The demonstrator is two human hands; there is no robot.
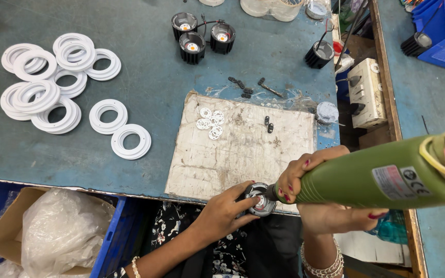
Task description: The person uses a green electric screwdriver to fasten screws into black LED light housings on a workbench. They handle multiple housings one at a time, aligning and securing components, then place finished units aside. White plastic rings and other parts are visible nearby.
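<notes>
At the near edge of the bench: both hands meet over a small round lamp housing (260,200), which sits on the lower edge of a stained work mat (243,149).
Left hand: the left hand (226,212) comes up from below, its fingers curled around the housing's left side, gripping it steady.
Right hand: the right hand (319,191) is clenched around the front of a green electric screwdriver (377,177), fingers wrapped over the top, thumb beneath.
Screwdriver: lies nearly level, its tip pressed onto the centre of the housing; coloured cords loop around its rear end at the right edge of the view.
Mat: carries a cluster of small white washers (210,122) and two dark little clips (268,124) near its upper part.
Bench: a blue-grey table (150,77), with many white plastic rings (60,87) heaped and scattered at the left.
Far side: three black finned lamp units (202,36) stand close together, joined by wires; another black housing (319,54) stands to their right.
Below the bench: a cardboard box with a clear plastic bag (60,231) sits at the lower left.
</notes>
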